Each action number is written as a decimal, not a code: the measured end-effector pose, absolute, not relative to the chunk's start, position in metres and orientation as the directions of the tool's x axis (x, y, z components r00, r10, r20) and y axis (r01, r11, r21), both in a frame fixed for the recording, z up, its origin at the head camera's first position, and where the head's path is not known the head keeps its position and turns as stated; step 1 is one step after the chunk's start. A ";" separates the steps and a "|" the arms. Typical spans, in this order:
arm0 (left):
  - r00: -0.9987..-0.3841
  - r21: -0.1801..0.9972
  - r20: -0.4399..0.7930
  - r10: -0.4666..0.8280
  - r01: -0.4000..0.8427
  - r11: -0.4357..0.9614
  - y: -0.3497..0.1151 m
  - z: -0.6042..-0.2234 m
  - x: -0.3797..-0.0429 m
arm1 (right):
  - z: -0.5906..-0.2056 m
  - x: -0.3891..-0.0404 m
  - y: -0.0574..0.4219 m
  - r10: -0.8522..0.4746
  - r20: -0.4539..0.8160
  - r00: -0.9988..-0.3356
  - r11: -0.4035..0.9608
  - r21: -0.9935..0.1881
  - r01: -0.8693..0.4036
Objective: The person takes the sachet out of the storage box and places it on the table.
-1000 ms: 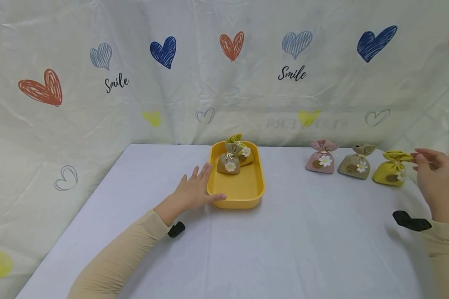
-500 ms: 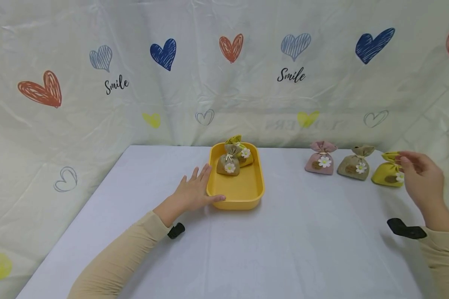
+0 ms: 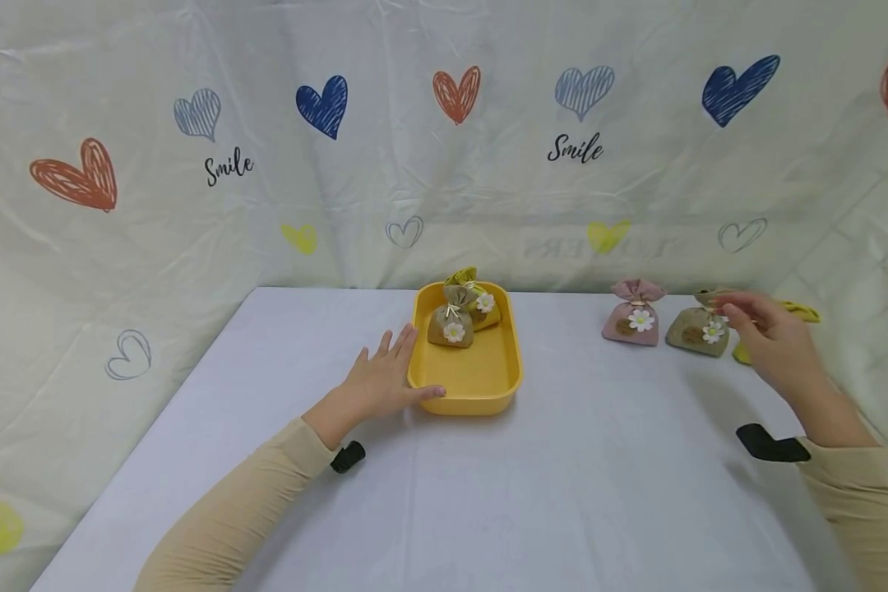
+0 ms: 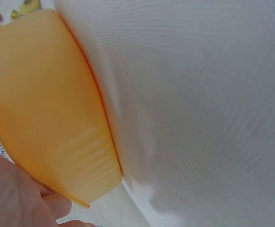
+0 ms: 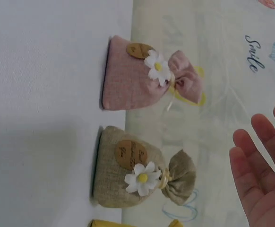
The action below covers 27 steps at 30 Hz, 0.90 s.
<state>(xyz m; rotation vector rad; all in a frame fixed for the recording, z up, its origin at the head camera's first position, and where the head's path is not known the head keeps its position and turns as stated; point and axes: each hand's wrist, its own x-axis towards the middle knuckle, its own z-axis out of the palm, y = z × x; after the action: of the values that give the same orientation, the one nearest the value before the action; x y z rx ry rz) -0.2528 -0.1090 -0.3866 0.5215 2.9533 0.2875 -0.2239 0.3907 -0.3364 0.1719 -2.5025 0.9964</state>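
My left hand (image 3: 379, 383) rests on the left rim and near corner of a yellow plastic tray (image 3: 472, 372), its fingers spread. Inside the tray, at the far end, a grey-brown sachet (image 3: 450, 327) leans against a yellow sachet (image 3: 486, 314). On the right, my right hand (image 3: 783, 345) hovers beside a brown-green cloth sachet (image 5: 125, 170) with a white flower. A gap shows between its fingers and that bag in the right wrist view. A pink sachet (image 3: 631, 321) stands to the left, while another yellow sachet (image 3: 801, 312) is partly hidden behind the hand.
White cloth covers the table (image 3: 562, 477). At its back edge hangs a pale curtain (image 3: 488, 181) printed with hearts and "Smile". The standing sachets form a row near that back edge.
My right hand has left the neck of the yellow sachet and moved left to the brown-green one. The standing sachets stay put. My left hand keeps its place on the tray.
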 end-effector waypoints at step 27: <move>-0.932 0.209 -0.099 0.350 0.324 0.923 -0.109 -0.384 -0.252 | -0.324 -0.257 0.303 -0.214 0.495 -0.842 0.634 -0.586 -0.505</move>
<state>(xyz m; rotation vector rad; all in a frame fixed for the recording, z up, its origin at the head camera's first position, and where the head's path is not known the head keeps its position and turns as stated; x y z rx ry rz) -0.2519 -0.1086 -0.3843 0.5193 2.9479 0.2862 -0.2568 0.3033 -0.3239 0.5714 -2.4769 1.0562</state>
